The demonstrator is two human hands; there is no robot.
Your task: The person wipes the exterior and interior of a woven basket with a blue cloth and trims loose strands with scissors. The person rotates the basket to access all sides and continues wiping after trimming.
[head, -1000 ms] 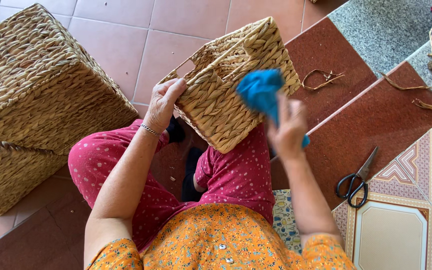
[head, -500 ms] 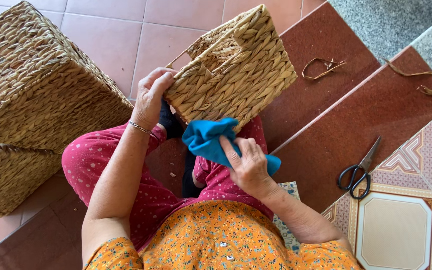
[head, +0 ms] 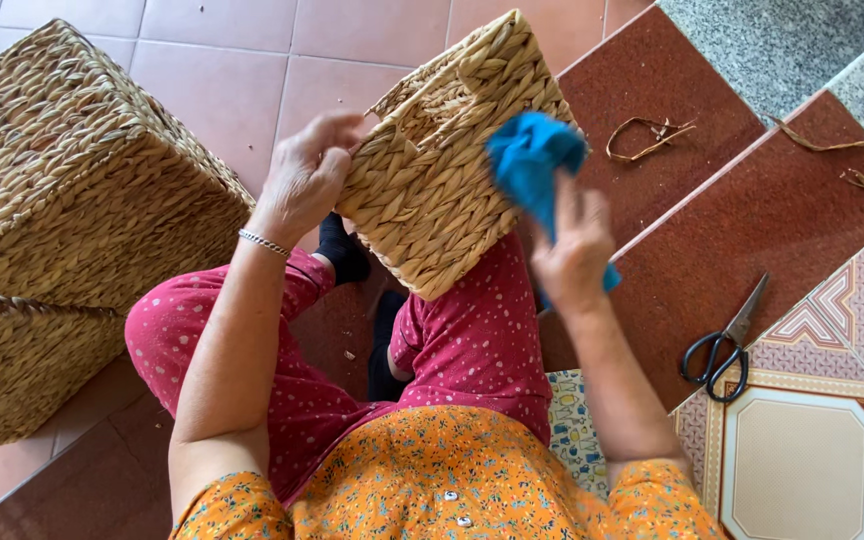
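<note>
Sitting on the red step, you have your knees in spotted pink trousers [head: 472,350] and an orange flowered top [head: 432,480] closest to the camera, with a patterned cushion [head: 572,425] showing just under your right side. Your right hand [head: 574,250] is clenched around a blue cloth [head: 532,160], fingers wrapped about its lower part while the bunched upper end presses against the side of the woven basket [head: 442,190]. That basket rests tilted on your right thigh, its open mouth turned up and away from you; what lies inside it cannot be made out from here. Your left hand [head: 307,180], a thin bracelet [head: 264,243] at the wrist, grasps the basket's near left edge, fingers curled over the rim. To your right, black scissors [head: 720,345] lie on the step's edge beside the patterned tiles. On your left stand two larger woven baskets [head: 62,200], touching each other, showing only their plaited walls. Farther off, loose dry strands [head: 647,135] lie scattered on the upper red step and the grey stone beyond.
</note>
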